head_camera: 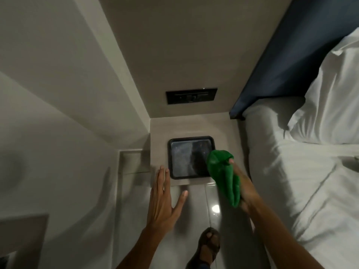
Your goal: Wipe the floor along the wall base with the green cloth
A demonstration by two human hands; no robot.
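A single wide-angle camera sits on the person's head and looks steeply down and forward — both forearms reach into the picture from its bottom edge, and a sandalled foot (208,247) shows on the glossy floor (211,202) straight below. It faces a wall (174,55) with a dark switch plate (191,95), close enough that the small tabletop (223,131) with its black tray (192,157) fills the middle — the bed (303,171) runs along the right edge, its lines bent by the lens.
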